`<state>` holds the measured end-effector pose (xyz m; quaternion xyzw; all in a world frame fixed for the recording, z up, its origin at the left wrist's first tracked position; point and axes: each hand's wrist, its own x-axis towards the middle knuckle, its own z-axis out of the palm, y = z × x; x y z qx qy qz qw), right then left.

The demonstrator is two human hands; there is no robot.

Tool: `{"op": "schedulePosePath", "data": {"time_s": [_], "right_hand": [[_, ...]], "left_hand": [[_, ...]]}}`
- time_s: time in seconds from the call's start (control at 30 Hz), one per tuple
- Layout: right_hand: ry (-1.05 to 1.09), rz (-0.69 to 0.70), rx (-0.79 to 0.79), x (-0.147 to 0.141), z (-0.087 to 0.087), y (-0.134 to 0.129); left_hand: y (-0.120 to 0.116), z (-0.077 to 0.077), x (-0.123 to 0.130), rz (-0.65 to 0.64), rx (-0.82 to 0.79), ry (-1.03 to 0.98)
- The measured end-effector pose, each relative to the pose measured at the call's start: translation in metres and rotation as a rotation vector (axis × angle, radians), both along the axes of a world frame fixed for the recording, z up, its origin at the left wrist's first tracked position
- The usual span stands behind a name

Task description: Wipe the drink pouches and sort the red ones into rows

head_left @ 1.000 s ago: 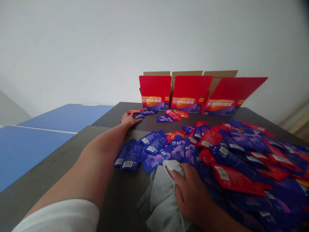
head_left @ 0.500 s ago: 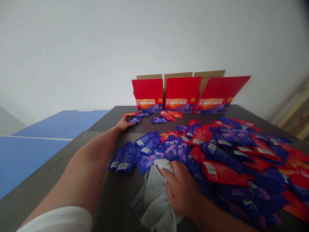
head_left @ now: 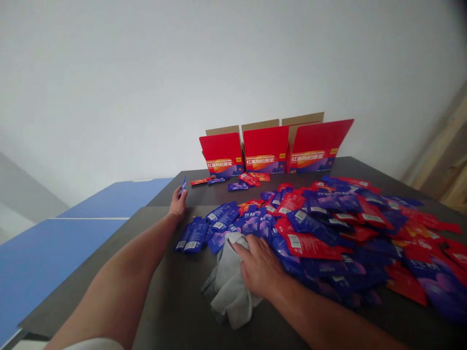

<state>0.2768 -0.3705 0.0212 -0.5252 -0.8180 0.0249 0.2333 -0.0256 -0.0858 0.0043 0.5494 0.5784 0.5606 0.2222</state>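
A flat dark-grey worktop (head_left: pixel 168 306) fills the near centre, with a blue table (head_left: pixel 83 243) marked by white lines to its left. Along the far edge stand three open red cardboard boxes (head_left: pixel 265 142) with orange and purple printing. A broad heap of shiny red and blue plastic pouches (head_left: pixel 317 226) spreads across the right. Near centre, beside the heap, the right hand (head_left: pixel 258 266) grips a crumpled light-grey fabric cloth (head_left: pixel 231 284) between thumb and fingers. Farther left, the left hand (head_left: pixel 178 199) pinches one flat blue pouch (head_left: pixel 184 184), held upright and edge-on.
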Motion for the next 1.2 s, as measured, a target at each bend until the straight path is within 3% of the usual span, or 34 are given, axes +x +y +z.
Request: {"op": "schedulePosePath", "data": {"time_s": [0.23, 0.33, 0.4, 0.6, 0.7, 0.8, 0.97, 1.1, 1.2], "right_hand": [[-0.019, -0.007, 0.044, -0.001, -0.004, 0.005], [-0.012, -0.02, 0.078, -0.002, -0.006, 0.006], [-0.013, -0.031, 0.083, -0.002, -0.006, 0.006], [-0.003, -0.058, 0.089, -0.001, -0.003, 0.006], [0.04, -0.043, 0.144, 0.001, -0.007, 0.008], [0.089, 0.015, 0.222, 0.005, -0.01, 0.009], [0.097, 0.199, 0.278, 0.009, -0.008, 0.005], [0.026, 0.39, 0.328, 0.007, -0.005, -0.001], [-0.03, 0.443, 0.342, 0.006, -0.003, -0.004]], "left_hand": [[-0.07, 0.005, -0.005, 0.171, -0.022, -0.121], [-0.108, 0.014, 0.005, 0.289, -0.053, -0.254], [-0.135, 0.024, 0.019, 0.266, -0.02, -0.345], [-0.218, 0.062, 0.088, -0.179, 0.113, -0.518], [-0.244, 0.065, 0.123, -0.54, -0.071, -0.828], [-0.251, 0.054, 0.144, -0.826, -0.366, -1.111], [-0.243, 0.037, 0.148, -0.956, -0.626, -1.216], [-0.241, 0.037, 0.147, -1.025, -0.693, -1.196], [-0.243, 0.037, 0.151, -1.041, -0.753, -1.154]]}}
